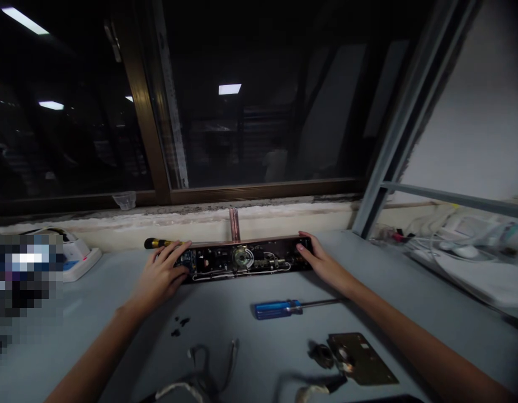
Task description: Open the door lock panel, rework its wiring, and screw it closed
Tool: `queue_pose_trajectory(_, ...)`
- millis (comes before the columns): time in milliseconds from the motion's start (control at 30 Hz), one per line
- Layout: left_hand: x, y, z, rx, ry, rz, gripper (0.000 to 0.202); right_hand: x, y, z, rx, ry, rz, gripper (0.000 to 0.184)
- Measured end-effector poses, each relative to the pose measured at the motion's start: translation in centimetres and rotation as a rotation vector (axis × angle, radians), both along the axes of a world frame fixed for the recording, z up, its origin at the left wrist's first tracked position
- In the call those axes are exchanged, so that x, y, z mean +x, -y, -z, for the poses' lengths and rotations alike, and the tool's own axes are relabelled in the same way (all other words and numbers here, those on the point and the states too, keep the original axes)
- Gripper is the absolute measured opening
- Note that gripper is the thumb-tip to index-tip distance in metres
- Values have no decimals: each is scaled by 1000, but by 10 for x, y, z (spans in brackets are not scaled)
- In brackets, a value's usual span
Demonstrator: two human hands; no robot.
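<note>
Left hand (164,273) clasps the left end of a long black electronic unit (219,262); right hand (320,258) clasps the right end, thumb inside. Unit sits across the desk (225,308), innards showing. Black-and-yellow screwdriver (155,243) behind; blue screwdriver (272,310), small black pieces (175,332), brown plate (368,361) in front.

can't make out any lettering, numbers or brands here tbh, closest thing is a tiny pale patch (365,346) that might be a label on the brown board (371,365) at the near right, and it's way too small and blurry to read.
</note>
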State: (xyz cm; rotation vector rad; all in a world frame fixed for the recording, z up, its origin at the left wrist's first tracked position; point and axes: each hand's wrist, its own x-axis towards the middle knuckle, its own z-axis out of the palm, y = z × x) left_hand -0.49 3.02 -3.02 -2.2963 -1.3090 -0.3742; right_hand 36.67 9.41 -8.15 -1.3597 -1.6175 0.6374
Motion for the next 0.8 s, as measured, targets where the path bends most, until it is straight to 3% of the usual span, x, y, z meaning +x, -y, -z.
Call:
queue_pose_trajectory(467,5,-3,6,64,-122,-50,22,0,-2,2,4,-16,-21,63)
queue_pose_trajectory(800,7,-2,8,100,-93,-40,21,-1,-4,3,-58,-56,-33,63)
